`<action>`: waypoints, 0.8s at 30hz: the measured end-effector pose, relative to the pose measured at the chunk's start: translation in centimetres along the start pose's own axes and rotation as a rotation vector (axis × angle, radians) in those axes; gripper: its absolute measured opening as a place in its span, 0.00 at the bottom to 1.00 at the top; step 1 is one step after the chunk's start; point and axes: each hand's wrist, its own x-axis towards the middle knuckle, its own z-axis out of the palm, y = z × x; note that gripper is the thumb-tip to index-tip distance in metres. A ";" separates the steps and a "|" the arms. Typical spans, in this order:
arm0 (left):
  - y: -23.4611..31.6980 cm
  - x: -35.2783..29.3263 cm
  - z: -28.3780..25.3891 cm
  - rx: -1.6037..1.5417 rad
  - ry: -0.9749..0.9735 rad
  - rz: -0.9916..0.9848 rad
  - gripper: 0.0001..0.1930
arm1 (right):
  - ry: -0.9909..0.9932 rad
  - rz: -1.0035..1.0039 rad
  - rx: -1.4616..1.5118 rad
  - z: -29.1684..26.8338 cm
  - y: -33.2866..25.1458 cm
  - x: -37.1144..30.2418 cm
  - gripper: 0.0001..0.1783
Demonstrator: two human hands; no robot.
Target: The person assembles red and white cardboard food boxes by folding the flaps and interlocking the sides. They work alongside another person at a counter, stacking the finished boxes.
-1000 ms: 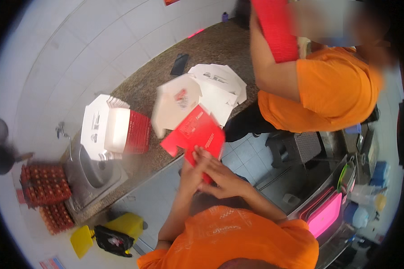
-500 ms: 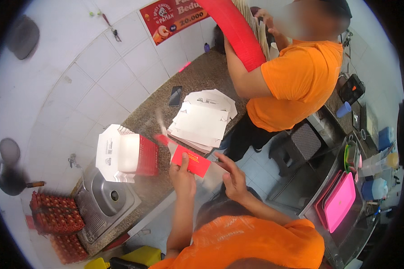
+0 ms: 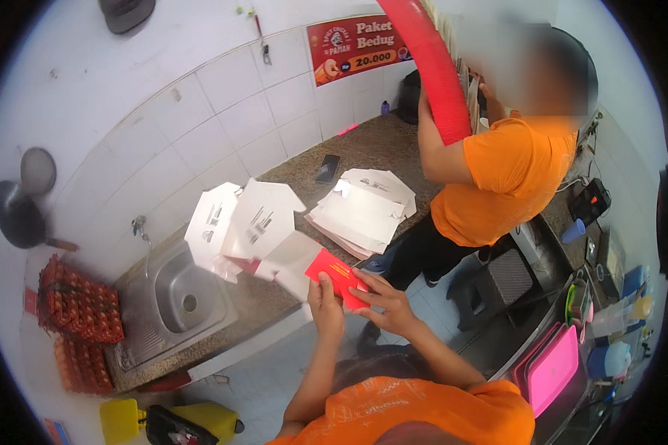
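A red and white cardboard food box (image 3: 337, 271) is in both my hands, partly opened out, its pale flaps reaching to the left. My left hand (image 3: 326, 302) grips the near edge of its red panel, thumb on top. On that panel's right end, my right hand (image 3: 387, 302) has its fingers closed over the edge. Just beyond the box's flaps, more white boxes (image 3: 209, 222) of the same kind stand on the counter, partly covered by it. A pile of flat white box sheets (image 3: 364, 215) lies farther off on the counter.
A steel sink (image 3: 193, 285) is at the left, with red egg trays (image 3: 78, 304) beside it. A dark phone (image 3: 327, 169) lies on the granite counter. At the right stands a person in an orange shirt (image 3: 505, 174), holding a long red sleeve-like stack. Pink trays (image 3: 553, 367) stand at right.
The box in my hands has opened out, with its pale flaps spreading left in front of the standing boxes. My right hand has closed in onto the red panel. The view has shifted.
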 end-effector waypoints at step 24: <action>-0.8 -8.0 -9.0 0.881 -0.329 -0.218 0.19 | 0.028 0.614 0.550 3.5 5.4 -8.8 0.24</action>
